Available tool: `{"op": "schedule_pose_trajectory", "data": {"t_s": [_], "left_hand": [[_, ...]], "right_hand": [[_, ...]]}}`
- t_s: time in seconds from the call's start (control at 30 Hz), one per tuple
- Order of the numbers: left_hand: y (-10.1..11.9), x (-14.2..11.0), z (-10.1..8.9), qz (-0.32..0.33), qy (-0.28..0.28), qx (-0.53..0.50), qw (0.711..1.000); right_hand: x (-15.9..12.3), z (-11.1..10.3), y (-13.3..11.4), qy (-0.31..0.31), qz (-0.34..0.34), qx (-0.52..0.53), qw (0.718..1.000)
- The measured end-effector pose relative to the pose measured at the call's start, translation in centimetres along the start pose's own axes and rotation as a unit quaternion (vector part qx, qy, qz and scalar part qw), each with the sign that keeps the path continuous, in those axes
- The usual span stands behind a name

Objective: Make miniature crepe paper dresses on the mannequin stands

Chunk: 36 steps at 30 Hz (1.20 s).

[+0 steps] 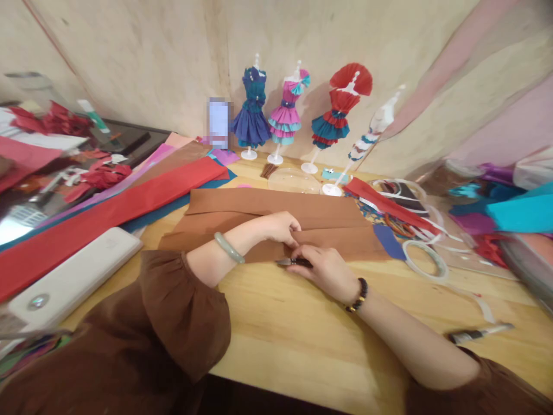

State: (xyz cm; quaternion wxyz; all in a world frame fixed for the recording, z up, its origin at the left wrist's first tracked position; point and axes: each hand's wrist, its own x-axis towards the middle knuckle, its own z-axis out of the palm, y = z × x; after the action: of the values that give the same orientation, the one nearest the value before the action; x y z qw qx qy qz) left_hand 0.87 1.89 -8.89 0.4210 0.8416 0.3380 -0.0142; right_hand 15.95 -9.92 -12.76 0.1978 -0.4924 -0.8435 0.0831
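Observation:
A wide sheet of brown crepe paper (242, 202) lies on the table, with folded layers running across it. My left hand (283, 229), with a pale green bangle above the wrist, has its fingers curled down and pinches the edge of a fold. Right beside it, my right hand (324, 268) is closed on a black-handled tool with a metal blade (284, 262), whose tip points left near the paper's front edge. The right fingertips also touch the paper close to the left ones. Most of the tool's handle is hidden in the palm.
Four dress stands, three dressed in coloured paper like this blue one (253, 115), line the wall. Red paper (112, 199) and a white power bank (78, 276) lie left. Rightward are a tape roll (425, 259), paper scraps and a black-and-silver pen-like tool (469, 335).

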Motion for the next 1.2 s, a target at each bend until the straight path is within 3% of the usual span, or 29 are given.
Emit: {"op": "schedule_pose_trajectory", "data": {"t_s": [0.23,0.4,0.57,0.77,1.0,1.2], "left_hand": [[0.4,-0.4,-0.2,-0.004,0.003,0.011,1.0],[0.9,-0.7,-0.5,-0.024,-0.007,0.025,0.999],[1.4,-1.3,-1.1,-0.035,-0.015,0.026,0.999],[2.0,-2.1,-2.2,-0.046,-0.023,0.02,0.998],[1.6,-2.4,-3.1,-0.045,-0.013,0.086,0.995],[0.2,-2.2,-3.7,-0.057,-0.027,0.175,0.983]], "right_hand": [[-0.4,-0.6,-0.3,-0.023,0.027,-0.008,0.999],[-2.6,-2.2,0.2,-0.05,0.028,-0.008,0.998],[-5.0,-4.0,2.5,-0.01,0.026,-0.016,0.999],[-3.8,-4.6,6.5,0.091,0.053,-0.096,0.99],[-3.2,-2.7,10.2,0.069,0.059,-0.145,0.985],[-3.9,-3.0,11.4,0.066,0.057,-0.146,0.985]]}}
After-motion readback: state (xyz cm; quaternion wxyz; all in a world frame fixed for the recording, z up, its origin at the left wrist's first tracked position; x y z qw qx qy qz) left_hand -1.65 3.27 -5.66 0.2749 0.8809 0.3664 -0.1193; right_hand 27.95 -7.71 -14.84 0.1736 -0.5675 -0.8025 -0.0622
